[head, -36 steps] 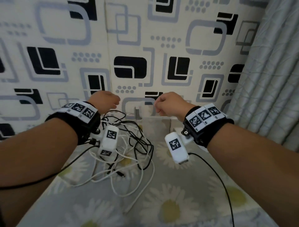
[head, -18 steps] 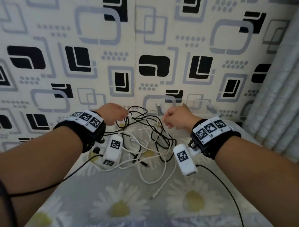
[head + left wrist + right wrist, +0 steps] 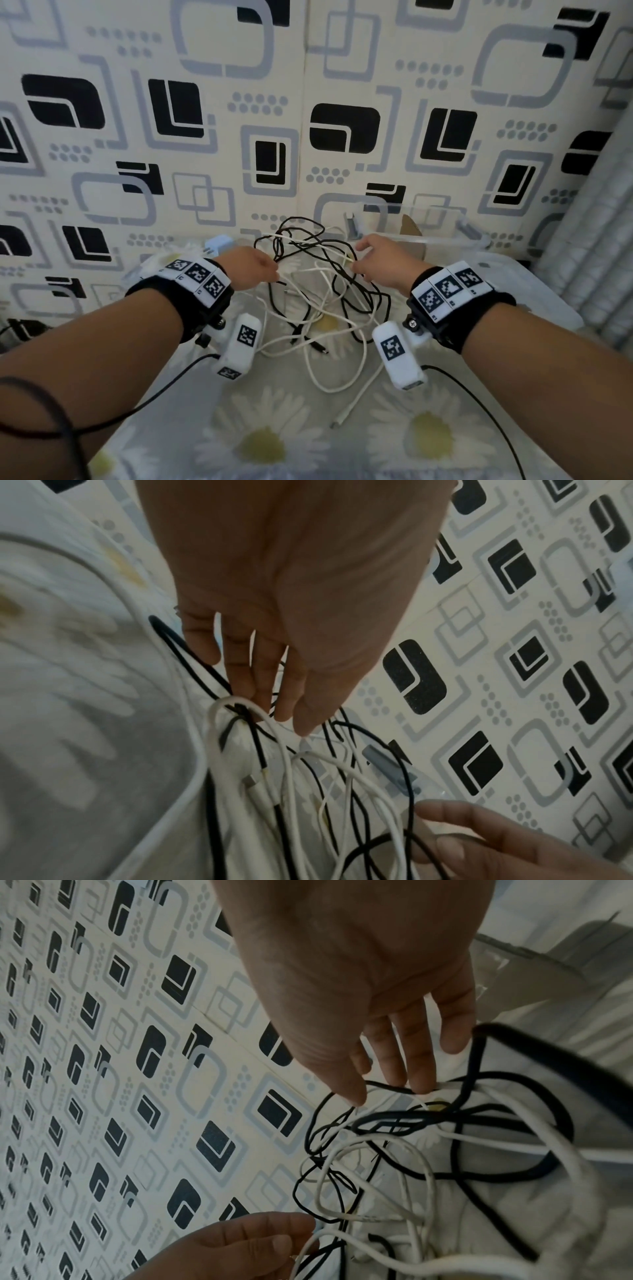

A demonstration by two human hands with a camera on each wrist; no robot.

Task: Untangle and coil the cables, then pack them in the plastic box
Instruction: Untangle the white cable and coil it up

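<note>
- Tangle of cables (image 3: pixel 318 284), black and white strands looped through each other, lies on a daisy-print cloth (image 3: pixel 274 442) near the patterned wall (image 3: pixel 205 137).
- Left hand (image 3: pixel 251 267) at the tangle's left edge; in the left wrist view the fingers (image 3: pixel 267 685) reach down nearly straight, tips among the strands at a knot of white and black cable. A firm pinch cannot be confirmed.
- Right hand (image 3: pixel 380 263) at the tangle's right edge; fingers (image 3: pixel 421 1069) extended and slightly spread, tips touching a black strand and a white one. Not curled round anything visible.
- One white cable end with its plug (image 3: pixel 339 419) trails loose toward the viewer.
- Clear plastic box (image 3: pixel 445 236) stands behind the right hand against the wall, apart from the cables.
</note>
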